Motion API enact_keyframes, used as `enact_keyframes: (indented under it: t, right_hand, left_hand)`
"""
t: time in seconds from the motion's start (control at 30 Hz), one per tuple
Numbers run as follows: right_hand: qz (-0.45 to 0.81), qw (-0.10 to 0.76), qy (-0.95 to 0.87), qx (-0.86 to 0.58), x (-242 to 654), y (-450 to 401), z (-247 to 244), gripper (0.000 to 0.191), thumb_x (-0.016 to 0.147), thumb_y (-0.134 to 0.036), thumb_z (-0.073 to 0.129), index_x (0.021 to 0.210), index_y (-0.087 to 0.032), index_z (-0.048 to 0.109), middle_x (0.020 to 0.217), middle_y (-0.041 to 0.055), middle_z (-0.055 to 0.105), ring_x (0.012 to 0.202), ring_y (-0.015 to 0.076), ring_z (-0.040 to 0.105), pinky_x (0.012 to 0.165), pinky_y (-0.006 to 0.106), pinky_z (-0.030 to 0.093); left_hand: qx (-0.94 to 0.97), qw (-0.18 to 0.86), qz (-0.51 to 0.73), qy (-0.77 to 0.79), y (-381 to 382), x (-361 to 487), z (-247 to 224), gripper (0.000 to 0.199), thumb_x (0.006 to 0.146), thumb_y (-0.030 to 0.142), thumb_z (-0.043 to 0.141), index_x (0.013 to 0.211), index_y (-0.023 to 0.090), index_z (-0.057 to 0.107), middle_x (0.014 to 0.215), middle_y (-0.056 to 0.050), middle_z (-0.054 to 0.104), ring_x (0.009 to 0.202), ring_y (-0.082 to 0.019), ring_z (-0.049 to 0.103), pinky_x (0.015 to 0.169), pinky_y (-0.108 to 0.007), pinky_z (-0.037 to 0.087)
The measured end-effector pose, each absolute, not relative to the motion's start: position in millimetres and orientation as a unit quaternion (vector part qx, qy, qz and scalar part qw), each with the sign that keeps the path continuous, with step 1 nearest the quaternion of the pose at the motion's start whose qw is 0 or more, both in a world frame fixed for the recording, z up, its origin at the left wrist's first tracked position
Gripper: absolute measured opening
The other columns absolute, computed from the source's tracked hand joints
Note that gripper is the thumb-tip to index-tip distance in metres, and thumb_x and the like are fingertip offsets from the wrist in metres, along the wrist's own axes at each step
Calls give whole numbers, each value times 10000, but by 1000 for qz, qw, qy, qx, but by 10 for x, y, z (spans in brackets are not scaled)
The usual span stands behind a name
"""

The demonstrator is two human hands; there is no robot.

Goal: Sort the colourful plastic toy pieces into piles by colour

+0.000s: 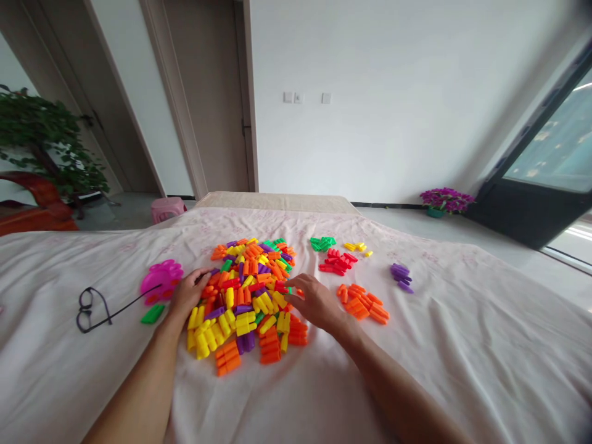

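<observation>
A large heap of plastic building blocks (pixel 250 290) in orange, yellow, purple, red and green lies on the cloth in front of me. My left hand (pixel 187 295) rests against the heap's left side, fingers curved but apart; nothing shows in its grasp. At the right side, my right hand (pixel 317 302) reaches in, with forefinger and thumb spread. Its fingertips are close to a red block (pixel 280 287); whether they touch it I cannot tell. Joined yellow blocks (pixel 208 339) and orange blocks (pixel 227 359) lie at the heap's near edge.
Single-colour groups lie to the right: green blocks (pixel 322 244), red blocks (pixel 338 263), yellow blocks (pixel 356 246), purple blocks (pixel 401 276) and orange blocks (pixel 363 302). Left are black glasses (pixel 84 311), a pink flower-shaped item (pixel 157 279) and a green piece (pixel 153 314).
</observation>
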State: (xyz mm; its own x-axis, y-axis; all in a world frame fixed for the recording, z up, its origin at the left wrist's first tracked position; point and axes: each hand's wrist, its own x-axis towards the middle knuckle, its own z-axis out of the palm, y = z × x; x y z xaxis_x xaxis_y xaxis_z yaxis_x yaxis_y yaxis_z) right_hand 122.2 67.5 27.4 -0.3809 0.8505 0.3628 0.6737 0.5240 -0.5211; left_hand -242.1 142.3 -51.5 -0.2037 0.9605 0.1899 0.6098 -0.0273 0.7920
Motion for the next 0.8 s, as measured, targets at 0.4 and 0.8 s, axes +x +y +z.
enact_keyframes:
  t: [0.4,0.8]
  right_hand:
    - [97,289,-792,-529,1079,835,-103,250,890,-306,587,1118,-238,661,1010,64,673,968,202,585,841,291,450]
    - [136,390,-774,-480,1219,667,-159,174,925,-337,529,1002,-249,658,930,46,660,897,194,586,802,309,468]
  left_hand:
    - [599,214,394,664,1390,-2375,-429,434,829,472,499,1128,220,685,1144,-45,708,1063,-226,633,898,-291,465]
    - [607,211,401,653,1307,-2371,-447,453,856,459,455,1188,222,652,1222,-55,675,1132,-225,609,929,-293,463]
